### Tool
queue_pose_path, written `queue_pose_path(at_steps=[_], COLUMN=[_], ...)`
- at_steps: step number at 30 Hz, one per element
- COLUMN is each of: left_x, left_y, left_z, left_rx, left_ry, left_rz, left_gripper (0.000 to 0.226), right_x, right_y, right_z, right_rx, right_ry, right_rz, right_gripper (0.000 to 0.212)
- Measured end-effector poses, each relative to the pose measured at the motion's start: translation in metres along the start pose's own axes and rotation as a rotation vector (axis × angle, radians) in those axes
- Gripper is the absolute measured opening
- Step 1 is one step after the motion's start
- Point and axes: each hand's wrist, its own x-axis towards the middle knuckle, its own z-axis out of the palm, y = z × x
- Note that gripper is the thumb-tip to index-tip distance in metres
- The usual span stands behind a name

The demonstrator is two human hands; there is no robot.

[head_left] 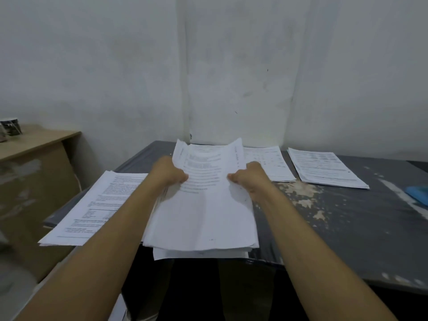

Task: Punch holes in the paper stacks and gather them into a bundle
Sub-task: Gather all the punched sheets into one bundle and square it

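The print on the held stack [203, 205] is too blurred to read, and its far edge curls up, hiding the table [347, 228] behind it. The fingers of the left hand [172, 173] and right hand [249, 179] go under the sheets, so only knuckles and thumbs show. A lower sheet [199, 254] peeks out at 6 o'clock, mostly covered. The left arm hides part of the stack at 9 o'clock [97, 205]. A blue object [418, 194] at 3 o'clock is cut by the frame edge and cannot be identified. A dark container [10, 128] at 10 o'clock is likewise cut off. Text on the far stacks [324, 169] is too small to read.
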Motion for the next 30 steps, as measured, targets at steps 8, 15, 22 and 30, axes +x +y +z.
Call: queue_pose_path(at_steps=[8, 15, 22, 30], left_x=[-0.001, 0.008, 0.002, -0.001], left_y=[-0.035, -0.040, -0.045, 0.002], left_z=[0.047, 0.047, 0.043, 0.008], left_rx=[0.493, 0.381, -0.157, -0.737], left_ry=[-0.042, -0.019, 0.077, 0.007], left_rz=[-0.138, -0.128, -0.075, 0.176], left_gripper=[0.038, 0.040, 0.074, 0.044], right_x=[0.004, 0.005, 0.009, 0.007], right_y=[0.035, 0.036, 0.051, 0.017], right_z=[0.030, 0.028, 0.022, -0.019], right_rx=[-0.493, -0.487, -0.268, 0.239], right_ry=[0.031, 0.018, 0.002, 0.098], right_rz=[0.014, 0.028, 0.017, -0.185], right_gripper=[0.027, 0.010, 0.028, 0.051])
